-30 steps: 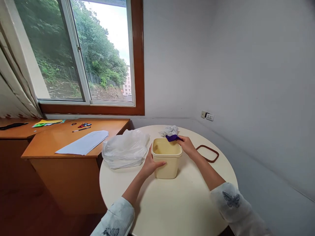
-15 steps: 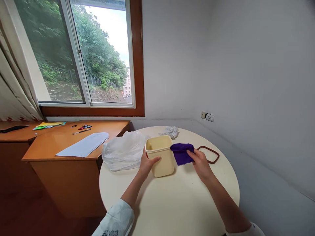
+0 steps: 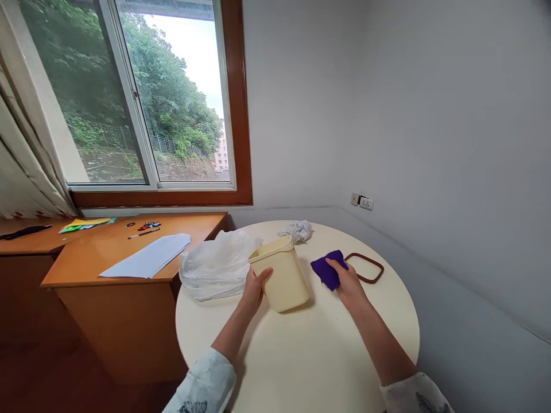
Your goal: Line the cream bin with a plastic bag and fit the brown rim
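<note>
Cream plastic makes up the container (image 3: 286, 284), held above the near-middle of the round white worktop (image 3: 318, 361). It leans over: its open mouth points up and to the left, and its long axis slants from that rim down to the base at lower right. Whether the lowest corner touches the surface below, I cannot tell.

On its left side the left hand (image 3: 253, 289) grips it, thumb pressed on the near face, fingers closed around the side and largely hidden behind it. The right hand (image 3: 350, 287) pinches a bunched purple cloth (image 3: 329, 269) firmly between thumb and fingers; the cloth is apart from the container, to its right.

As I judge it, the work is partway: both items are in hand and neither is set down. How much of the container has been gone over, if any, does not show, and its inside is mostly out of sight.

Further out, a brown rounded frame (image 3: 382, 268) lies flat just beyond the right hand. A translucent plastic bag (image 3: 219, 267) sits to the left of the container, and a crumpled grey bundle (image 3: 301, 231) lies behind it. Past the left edge, white papers (image 3: 148, 257) rest on a wooden desk (image 3: 124, 327) under the window (image 3: 185, 115).
</note>
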A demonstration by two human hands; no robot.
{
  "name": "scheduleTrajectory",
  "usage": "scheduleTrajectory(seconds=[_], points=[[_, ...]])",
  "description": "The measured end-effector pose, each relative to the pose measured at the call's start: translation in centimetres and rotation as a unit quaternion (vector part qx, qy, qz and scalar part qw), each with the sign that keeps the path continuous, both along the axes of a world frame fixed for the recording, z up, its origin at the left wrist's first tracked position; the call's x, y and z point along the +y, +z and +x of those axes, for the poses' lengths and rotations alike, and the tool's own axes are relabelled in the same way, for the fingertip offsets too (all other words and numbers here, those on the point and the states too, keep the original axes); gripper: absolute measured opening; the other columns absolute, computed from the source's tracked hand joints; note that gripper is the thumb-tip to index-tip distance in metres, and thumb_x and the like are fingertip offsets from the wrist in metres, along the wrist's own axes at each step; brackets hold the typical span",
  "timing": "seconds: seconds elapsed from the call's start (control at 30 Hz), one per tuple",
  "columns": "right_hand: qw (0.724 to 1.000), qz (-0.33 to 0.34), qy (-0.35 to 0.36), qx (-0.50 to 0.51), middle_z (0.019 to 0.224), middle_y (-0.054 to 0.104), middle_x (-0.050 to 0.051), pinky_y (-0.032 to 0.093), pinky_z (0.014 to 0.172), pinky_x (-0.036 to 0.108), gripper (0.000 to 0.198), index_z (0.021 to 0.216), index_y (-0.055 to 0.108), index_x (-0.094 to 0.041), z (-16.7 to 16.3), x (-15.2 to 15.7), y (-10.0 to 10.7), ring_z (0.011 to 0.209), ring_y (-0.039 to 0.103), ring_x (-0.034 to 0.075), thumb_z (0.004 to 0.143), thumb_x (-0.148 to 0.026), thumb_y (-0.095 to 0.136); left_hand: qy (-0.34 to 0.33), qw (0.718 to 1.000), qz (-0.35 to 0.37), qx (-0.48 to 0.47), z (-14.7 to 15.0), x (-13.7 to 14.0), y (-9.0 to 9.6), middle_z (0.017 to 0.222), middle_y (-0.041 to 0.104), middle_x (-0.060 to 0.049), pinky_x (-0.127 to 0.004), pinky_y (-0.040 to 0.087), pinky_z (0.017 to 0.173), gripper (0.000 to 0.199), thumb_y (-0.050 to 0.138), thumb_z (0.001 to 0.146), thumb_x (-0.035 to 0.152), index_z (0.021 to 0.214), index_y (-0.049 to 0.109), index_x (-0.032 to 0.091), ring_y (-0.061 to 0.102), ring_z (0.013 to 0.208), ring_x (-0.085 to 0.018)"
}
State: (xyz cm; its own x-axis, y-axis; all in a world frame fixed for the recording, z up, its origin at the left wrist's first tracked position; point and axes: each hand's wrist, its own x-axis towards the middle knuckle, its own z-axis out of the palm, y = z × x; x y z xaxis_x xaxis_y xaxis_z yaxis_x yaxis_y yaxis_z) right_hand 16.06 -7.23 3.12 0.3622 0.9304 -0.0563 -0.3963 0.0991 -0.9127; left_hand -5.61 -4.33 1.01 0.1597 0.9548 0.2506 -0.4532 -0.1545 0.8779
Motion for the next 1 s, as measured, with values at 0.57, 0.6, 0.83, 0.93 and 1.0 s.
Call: scheduleTrajectory(seconds=[0.57,0.6,0.83,0.93,1.0], points=[[0.984,0.085,0.089,-0.128,0.095,0.061,0.001,0.051,0.065,0.028,0.048,0.115,0.054,-0.026,-0.9,-0.7,-0.7,0.083,0.058,0.016,0.07,-0.04,0.062,0.117,0.98,0.114,0.117,0.6,0.7,-1.3,0.117,0.054,-0.009,-0.041,0.042,0.092,0.085,0.078,0.054,0.025,0.128,0.034,0.023,0.049,0.112,-0.027],[0.973,0.112,0.105,-0.173,0.102,0.059,0.001,0.051,0.071,0.029,0.052,0.12,0.05,-0.028,-1.2,-1.0,-0.1,0.089,0.057,0.016,0.07,-0.041,0.062,0.115,0.978,0.125,0.124,0.6,0.7,-1.3,0.117,0.054,-0.009,-0.041,0.041,0.093,0.086,0.078,0.054,0.025,0.128,0.034,0.023,0.049,0.112,-0.027],[0.883,0.173,0.178,-0.398,0.095,0.062,0.002,0.044,0.082,0.032,0.035,0.101,0.06,-0.02,-1.6,-1.3,2.4,0.087,0.055,0.017,0.074,-0.042,0.057,0.059,0.974,0.155,0.153,0.4,0.6,-1.4,0.115,0.056,-0.011,-0.041,0.042,0.091,0.073,0.073,0.062,0.029,0.126,0.038,0.021,0.053,0.106,-0.026],[0.868,0.175,0.176,-0.43,0.087,0.062,0.001,0.044,0.077,0.031,0.029,0.091,0.061,-0.018,-1.7,-1.6,2.4,0.081,0.056,0.017,0.077,-0.043,0.053,0.11,0.961,0.17,0.187,0.2,1.0,-1.7,0.117,0.055,-0.01,-0.038,0.04,0.093,0.061,0.071,0.065,0.031,0.119,0.045,0.021,0.05,0.111,-0.024],[0.865,0.177,0.169,-0.437,0.095,0.063,0.003,0.043,0.081,0.031,0.028,0.094,0.061,-0.02,-2.1,-1.8,2.4,0.087,0.056,0.018,0.078,-0.042,0.052,0.175,0.949,0.164,0.205,0.0,1.5,-2.1,0.117,0.054,-0.008,-0.037,0.038,0.095,0.053,0.07,0.065,0.031,0.113,0.05,0.021,0.049,0.111,-0.023]])
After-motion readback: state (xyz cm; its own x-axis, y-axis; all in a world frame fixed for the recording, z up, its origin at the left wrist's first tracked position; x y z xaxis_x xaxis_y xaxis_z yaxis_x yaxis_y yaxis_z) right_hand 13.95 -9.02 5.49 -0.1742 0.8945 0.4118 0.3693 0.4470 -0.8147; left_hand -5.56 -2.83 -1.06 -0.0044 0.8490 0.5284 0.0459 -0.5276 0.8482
